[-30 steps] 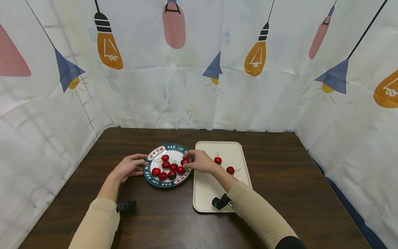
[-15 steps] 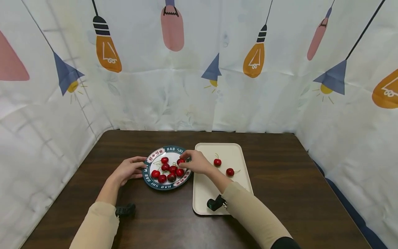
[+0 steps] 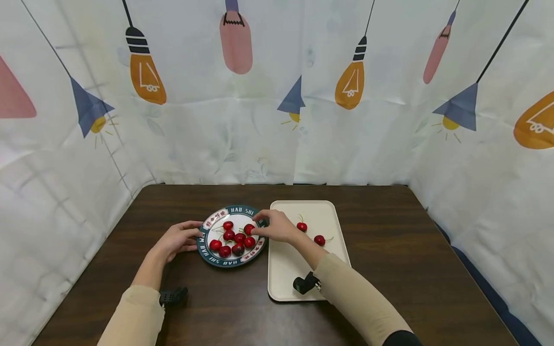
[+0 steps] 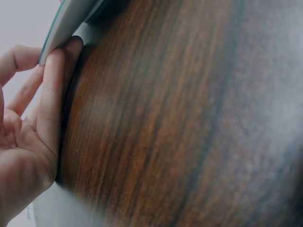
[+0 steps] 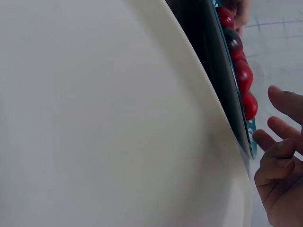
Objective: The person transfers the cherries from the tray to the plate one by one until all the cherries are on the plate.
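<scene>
A round plate (image 3: 212, 259) with a green lettered rim bears several red cherries (image 3: 239, 238), some with stems. My left hand (image 3: 176, 239) holds its left edge. In the left wrist view, the plate's edge (image 4: 49, 47) lies between the fingers of the left hand (image 4: 33, 113). My right hand (image 3: 279, 226) hovers over the plate's right side, thumb tip close to one cherry (image 3: 248, 229). The right wrist view shows the right hand (image 5: 284, 161) with thumb and fingers spread, nothing between them, beside the row of cherries (image 5: 244, 75).
A cream rectangular tray (image 3: 285, 278) lies right of the plate, under the right forearm. Two cherries sit on it, one farther back (image 3: 302, 226) and one nearer (image 3: 319, 240). Both stand on a dark wooden table (image 3: 389, 264), with printed curtains (image 3: 259, 134) behind.
The right hand moved left over the plate with a cherry and has let it go among the others there. The left hand stays at the plate's edge. The head view tilts slightly up.
</scene>
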Available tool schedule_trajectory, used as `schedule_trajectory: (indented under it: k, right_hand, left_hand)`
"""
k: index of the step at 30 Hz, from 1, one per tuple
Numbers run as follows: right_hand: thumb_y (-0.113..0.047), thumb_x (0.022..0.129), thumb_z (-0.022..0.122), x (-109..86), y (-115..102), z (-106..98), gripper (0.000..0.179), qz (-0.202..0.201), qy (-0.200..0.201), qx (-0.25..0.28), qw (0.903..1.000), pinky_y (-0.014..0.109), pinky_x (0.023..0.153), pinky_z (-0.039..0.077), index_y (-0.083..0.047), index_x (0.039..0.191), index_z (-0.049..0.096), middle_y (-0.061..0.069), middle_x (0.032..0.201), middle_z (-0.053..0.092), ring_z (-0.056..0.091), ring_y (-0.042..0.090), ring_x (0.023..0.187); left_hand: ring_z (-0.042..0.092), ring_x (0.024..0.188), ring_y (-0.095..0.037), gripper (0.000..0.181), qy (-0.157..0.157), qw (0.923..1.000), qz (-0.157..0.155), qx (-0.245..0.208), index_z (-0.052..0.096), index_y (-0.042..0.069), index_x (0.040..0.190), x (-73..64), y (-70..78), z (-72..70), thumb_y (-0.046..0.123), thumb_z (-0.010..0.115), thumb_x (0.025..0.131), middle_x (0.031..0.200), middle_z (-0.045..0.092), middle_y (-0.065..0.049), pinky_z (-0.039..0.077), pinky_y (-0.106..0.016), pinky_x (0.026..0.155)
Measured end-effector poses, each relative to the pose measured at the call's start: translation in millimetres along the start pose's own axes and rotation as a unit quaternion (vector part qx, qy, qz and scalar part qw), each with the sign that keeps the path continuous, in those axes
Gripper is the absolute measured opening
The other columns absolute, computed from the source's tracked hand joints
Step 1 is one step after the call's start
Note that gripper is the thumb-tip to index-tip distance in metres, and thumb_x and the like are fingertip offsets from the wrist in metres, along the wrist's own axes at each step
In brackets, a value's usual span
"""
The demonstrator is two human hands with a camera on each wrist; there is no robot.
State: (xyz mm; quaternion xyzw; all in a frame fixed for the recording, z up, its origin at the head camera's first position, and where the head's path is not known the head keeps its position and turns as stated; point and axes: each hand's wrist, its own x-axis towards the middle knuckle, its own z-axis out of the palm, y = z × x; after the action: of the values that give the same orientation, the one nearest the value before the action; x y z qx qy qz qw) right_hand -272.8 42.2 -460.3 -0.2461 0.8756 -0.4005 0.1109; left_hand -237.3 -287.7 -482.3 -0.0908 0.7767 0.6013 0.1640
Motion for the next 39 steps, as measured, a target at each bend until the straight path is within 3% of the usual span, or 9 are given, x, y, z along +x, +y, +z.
schedule_trajectory:
  k: [16, 24, 39]
  right_hand:
    - [-0.02, 0.094, 0.073, -27.1, 22.9, -36.4, 0.029, -0.017, 0.028, 0.011, 0.9994, 0.043, 0.096, 0.053, -0.006, 0.119, 0.071, 0.004, 0.11, 0.07, 0.062, 0.023, 0.11]
    - [-0.016, 0.095, 0.073, -41.3, 38.6, -55.3, 0.03, -0.001, 0.046, 0.011, 0.9989, 0.046, 0.096, 0.052, -0.003, 0.121, 0.069, 0.002, 0.106, 0.07, 0.062, 0.028, 0.111]
    - [-0.017, 0.096, 0.072, -61.5, 67.5, -82.7, 0.026, 0.042, 0.074, 0.019, 0.9962, 0.045, 0.095, 0.051, -0.006, 0.12, 0.07, 0.0, 0.105, 0.069, 0.061, 0.022, 0.106]
  left_hand:
    - [0.066, 0.088, -0.02, 0.056, 0.003, 0.9999, 0.001, 0.012, 0.043, -0.001, 0.152, -0.5, -3.0, 1.4, 0.02, 0.061, 0.103, 0.131, 0.055, -0.023, 0.061, -0.031, 0.08]
    - [0.066, 0.088, -0.021, 0.056, 0.001, 0.9999, 0.004, 0.011, 0.043, -0.001, 0.152, 1.5, -1.8, 2.0, 0.02, 0.061, 0.103, 0.134, 0.053, -0.025, 0.061, -0.031, 0.081]
    - [0.064, 0.09, -0.021, 0.057, 0.003, 0.9999, -0.003, 0.015, 0.042, 0.0, 0.153, -0.3, -1.0, 0.9, 0.021, 0.061, 0.103, 0.136, 0.051, -0.025, 0.061, -0.031, 0.08]
